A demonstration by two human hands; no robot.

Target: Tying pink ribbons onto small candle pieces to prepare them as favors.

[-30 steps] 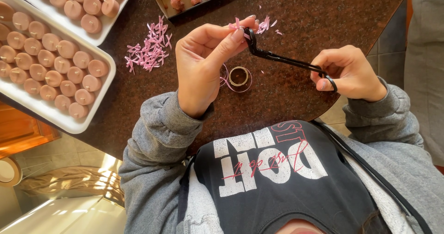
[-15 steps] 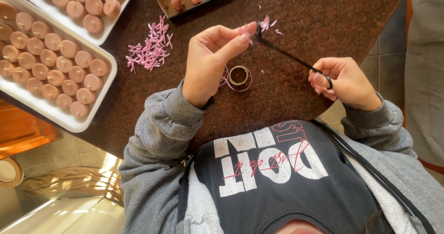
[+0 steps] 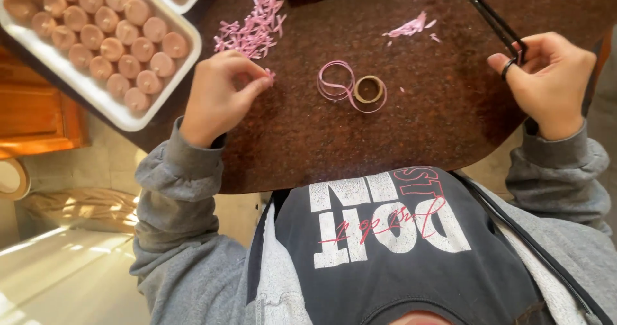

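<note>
L hand (image 3: 218, 97) pinches a tiny pink ribbon bow (image 3: 268, 74) w/ fingertips pressed together, low on the bench (image 3: 424, 113) beside the bow pile (image 3: 252, 29), while R hand (image 3: 546, 77), fingers through the handles, holds black scissors (image 3: 491, 16) aside.

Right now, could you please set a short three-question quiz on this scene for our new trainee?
1. True or false: the right hand holds black scissors.
2. What does the left hand pinch at its fingertips? A) a candle B) a small pink ribbon piece C) the spool
3. Fill in: the small ribbon spool lies on the dark table with a loop of ____ ribbon beside it.

Key: 1 true; 2 B, next to the pile of pink ribbon bows, near the white tray of candles; 3 pink.
</note>
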